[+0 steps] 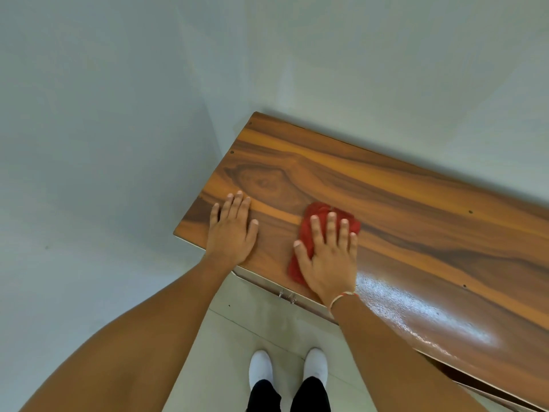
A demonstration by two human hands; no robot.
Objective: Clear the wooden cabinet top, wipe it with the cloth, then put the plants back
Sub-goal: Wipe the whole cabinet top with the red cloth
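Your left hand (230, 230): flat, fingers straight and close together, palm down on the bare cabinet top (386, 203) near its left end; holds nothing.

Your right hand (328, 257): flat, fingers spread and straight, pressing on the red cloth (319, 212); no curl round it.

Red cloth: bunched, lying on the wood near the front edge, mostly covered by your palm; its edges show beyond the fingertips and beside the thumb.

Cabinet top: brown wood grain, glossy patch to the right of your wrist; right end cut off by the frame.

Thread bracelet (341, 297): on your right wrist.

White shoes (261, 367): on the pale floor below the cabinet's front edge.

Small metal fittings (286, 296): under the front edge, too small to identify.
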